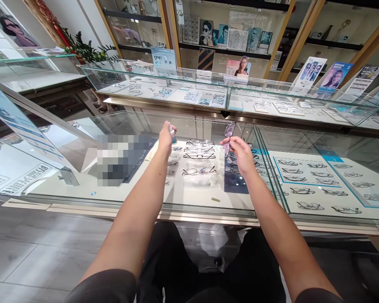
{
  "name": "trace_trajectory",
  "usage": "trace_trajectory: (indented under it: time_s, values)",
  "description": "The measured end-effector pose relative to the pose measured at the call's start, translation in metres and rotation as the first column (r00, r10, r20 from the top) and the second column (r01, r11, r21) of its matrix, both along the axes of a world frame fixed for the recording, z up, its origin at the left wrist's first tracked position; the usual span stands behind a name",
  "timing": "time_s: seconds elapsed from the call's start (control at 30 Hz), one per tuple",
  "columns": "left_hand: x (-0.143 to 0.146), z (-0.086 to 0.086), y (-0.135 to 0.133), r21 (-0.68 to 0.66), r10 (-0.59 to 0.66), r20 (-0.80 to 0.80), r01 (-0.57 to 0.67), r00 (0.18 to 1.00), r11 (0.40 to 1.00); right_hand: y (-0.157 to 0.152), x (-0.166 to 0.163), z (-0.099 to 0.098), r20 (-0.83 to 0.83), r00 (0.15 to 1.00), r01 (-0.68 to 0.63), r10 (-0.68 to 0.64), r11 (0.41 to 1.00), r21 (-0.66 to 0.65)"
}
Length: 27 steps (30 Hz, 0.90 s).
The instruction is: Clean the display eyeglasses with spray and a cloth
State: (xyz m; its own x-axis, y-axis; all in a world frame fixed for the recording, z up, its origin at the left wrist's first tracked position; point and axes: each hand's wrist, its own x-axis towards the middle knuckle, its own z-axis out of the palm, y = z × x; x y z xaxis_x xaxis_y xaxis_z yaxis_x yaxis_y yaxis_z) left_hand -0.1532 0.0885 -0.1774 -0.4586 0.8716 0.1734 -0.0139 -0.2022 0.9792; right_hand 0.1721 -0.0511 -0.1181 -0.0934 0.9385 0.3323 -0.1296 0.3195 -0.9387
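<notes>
My left hand (pixel 165 138) is closed around a small spray bottle (pixel 173 135), held upright above the glass counter (pixel 205 207). A pair of eyeglasses (pixel 230 129) is gripped by the fingers of my right hand (pixel 244 156). The eyeglasses are turned on end, one lens above the other, with a thin temple reaching up to the right. The two hands are apart, the bottle to the left of the eyeglasses. Below them, several spectacle frames (pixel 198 171) lie in rows inside the counter. A pale cloth-like piece (pixel 150 150) shows left of my left hand.
A tilted sign board (pixel 25 120) stands on the counter at the left. Another glass showcase (pixel 183 75) runs behind, with upright leaflets (pixel 309 75) on top. Shelves (pixel 221 48) with pictures line the back. More spectacle frames (pixel 309 205) lie in the right-hand case.
</notes>
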Motion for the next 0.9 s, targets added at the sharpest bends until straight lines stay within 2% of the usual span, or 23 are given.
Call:
trace_trajectory:
  time_s: [0.1,0.2,0.37,0.43,0.47,0.53,0.6,0.63,0.73,0.8,0.9]
  values:
    - [0.002,0.001,-0.003,-0.024,0.005,-0.033,-0.006,0.999,1.000,0.000,-0.001,0.000,0.018,1.000,0.002,-0.002,1.000,-0.004]
    - [0.003,0.009,-0.009,0.041,0.118,-0.045,-0.117,0.992,0.992,0.000,-0.001,-0.001,0.022,1.000,0.005,-0.005,1.000,0.001]
    - [-0.006,0.043,-0.025,0.242,0.402,-0.051,-0.379,0.914,0.893,0.002,0.003,-0.001,-0.017,1.000,0.006,-0.006,1.000,0.007]
    - [-0.013,0.058,-0.035,0.231,0.462,-0.138,-0.425,0.876,0.875,0.003,0.004,-0.001,-0.033,0.999,0.006,-0.006,1.000,0.001]
    - [-0.016,0.063,-0.041,0.196,0.463,-0.247,-0.424,0.851,0.884,0.003,0.005,-0.001,-0.037,0.999,0.006,-0.006,1.000,0.000]
    - [-0.022,0.065,-0.055,0.080,0.366,-0.557,-0.391,0.746,0.917,0.003,0.005,-0.001,-0.037,0.999,0.008,-0.008,1.000,0.003]
    - [-0.026,0.055,-0.069,-0.075,0.152,-0.817,-0.363,0.556,0.929,0.002,0.005,0.000,-0.034,0.999,0.008,-0.008,1.000,0.009]
    - [-0.028,0.047,-0.077,-0.162,0.031,-0.881,-0.362,0.471,0.918,0.002,0.005,0.000,-0.034,0.999,0.007,-0.006,1.000,0.010]
    - [-0.034,0.020,-0.094,-0.412,-0.297,-0.895,-0.366,0.332,0.834,0.000,0.005,0.001,-0.034,0.999,0.000,0.000,1.000,0.009]
    - [-0.037,0.006,-0.100,-0.458,-0.353,-0.880,-0.376,0.317,0.805,0.000,0.005,0.001,-0.027,1.000,-0.002,0.002,1.000,0.012]
    - [-0.039,-0.001,-0.103,-0.428,-0.333,-0.898,-0.393,0.289,0.813,0.002,0.005,0.000,-0.024,1.000,0.001,-0.001,1.000,0.017]
